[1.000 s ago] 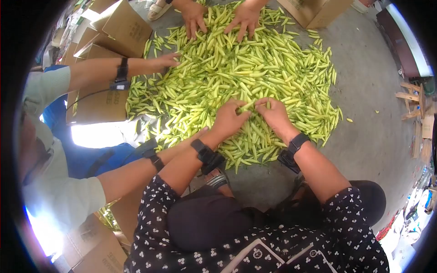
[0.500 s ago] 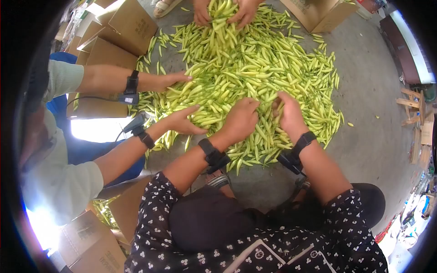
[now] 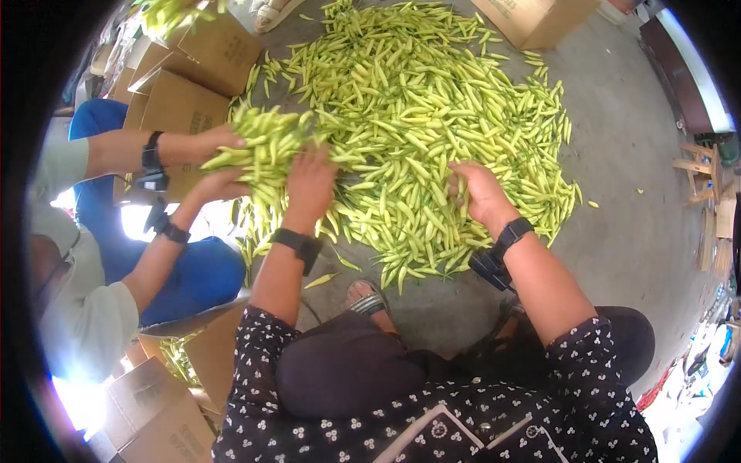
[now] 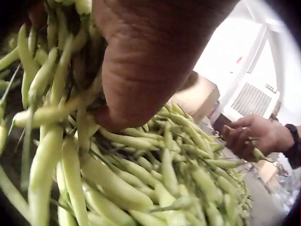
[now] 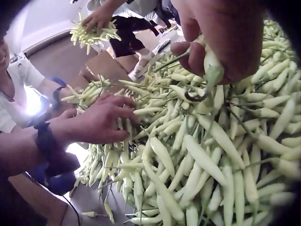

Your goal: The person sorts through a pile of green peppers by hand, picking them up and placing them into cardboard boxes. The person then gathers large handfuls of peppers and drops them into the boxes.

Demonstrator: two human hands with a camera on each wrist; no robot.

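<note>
A broad heap of pale green peppers (image 3: 417,139) covers the floor. My left hand (image 3: 311,185) lies at its left edge, fingers stretched over peppers beside a bunch (image 3: 270,147) between another person's hands. In the right wrist view my left hand (image 5: 103,120) shows fingers spread across the peppers; in the left wrist view its fingertips are hidden behind the thumb side. My right hand (image 3: 482,197) hovers over the right part of the heap, fingers curled. The right wrist view shows it gripping a pepper (image 5: 212,63), stem end downward.
Cardboard boxes (image 3: 181,108) stand at the left, another (image 3: 536,19) at the top right. A person in a light top (image 3: 96,309) sits at the left. Peppers lie in a box at the lower left. A wooden stool (image 3: 698,166) stands far right.
My left hand has moved left, from the heap's middle to its edge. The neighbour's hands have drawn left with a bunch. The far hands have left the heap, and peppers appear lifted at the top left.
</note>
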